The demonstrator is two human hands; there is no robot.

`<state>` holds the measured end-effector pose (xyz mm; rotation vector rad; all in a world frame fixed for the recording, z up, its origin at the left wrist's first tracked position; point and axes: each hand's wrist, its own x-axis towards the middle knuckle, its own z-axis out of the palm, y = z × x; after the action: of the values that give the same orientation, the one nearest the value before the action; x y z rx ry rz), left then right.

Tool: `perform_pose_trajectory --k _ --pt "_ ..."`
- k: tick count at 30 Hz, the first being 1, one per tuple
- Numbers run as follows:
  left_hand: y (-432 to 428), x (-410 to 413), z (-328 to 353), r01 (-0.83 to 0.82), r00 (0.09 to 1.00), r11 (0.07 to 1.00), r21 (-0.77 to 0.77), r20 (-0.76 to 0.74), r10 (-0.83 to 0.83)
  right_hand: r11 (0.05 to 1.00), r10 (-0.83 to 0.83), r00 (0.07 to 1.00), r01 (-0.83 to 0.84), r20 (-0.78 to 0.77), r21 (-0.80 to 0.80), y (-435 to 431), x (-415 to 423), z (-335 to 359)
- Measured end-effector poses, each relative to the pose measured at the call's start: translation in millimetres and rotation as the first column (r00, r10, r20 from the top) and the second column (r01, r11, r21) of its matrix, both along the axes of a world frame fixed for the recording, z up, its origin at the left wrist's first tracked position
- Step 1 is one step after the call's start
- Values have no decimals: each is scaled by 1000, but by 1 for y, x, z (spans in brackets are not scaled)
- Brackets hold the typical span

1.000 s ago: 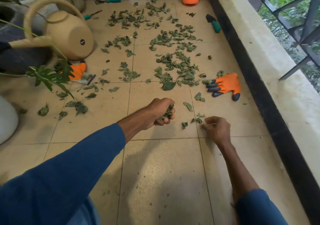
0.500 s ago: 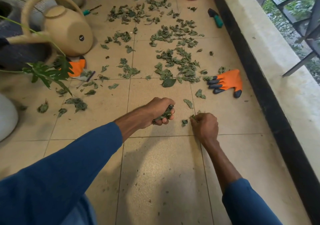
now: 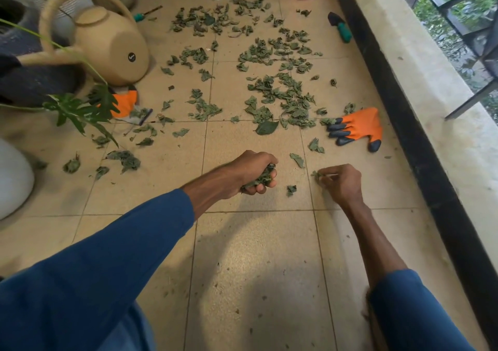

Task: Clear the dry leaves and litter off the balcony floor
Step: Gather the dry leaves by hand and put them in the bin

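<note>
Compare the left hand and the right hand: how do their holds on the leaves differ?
The left hand grips a full bunch of leaves in its fist; the right hand only pinches one small leaf. The left hand's leaves poke out below the fist; the right hand's leaf sticks out toward the left hand. Both are bare, in blue sleeves, low over the tiled floor.

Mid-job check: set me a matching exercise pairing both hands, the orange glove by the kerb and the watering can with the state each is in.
Things:
1. left hand
2. right hand
3. orange glove by the black kerb
4. watering can

States:
A. tipped on its side
B. pinches a single leaf
C. grips a bunch of leaves
D. lies flat on the floor tiles

Pairs: 1-C, 2-B, 3-D, 4-A
</note>
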<state>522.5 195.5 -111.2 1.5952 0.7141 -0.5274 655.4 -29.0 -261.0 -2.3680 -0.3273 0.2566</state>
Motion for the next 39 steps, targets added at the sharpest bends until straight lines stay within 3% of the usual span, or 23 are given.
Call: perform_pose_trajectory --k 5,21,29,39 --pt "5 -2 1 -20 1000 1000 15 1 20 962 184 982 -187 -30 -197 13 20 -6" --pt "5 -6 5 -13 1000 1000 27 -18 13 905 257 966 -235 14 -355 23 10 -4" --pt "7 -7 8 -14 1000 999 35 -5 14 934 207 977 -184 44 -306 21 0 -13" --pt "11 -13 17 -17 1000 1000 25 10 17 995 47 991 -36 -122 92 40 32 25"
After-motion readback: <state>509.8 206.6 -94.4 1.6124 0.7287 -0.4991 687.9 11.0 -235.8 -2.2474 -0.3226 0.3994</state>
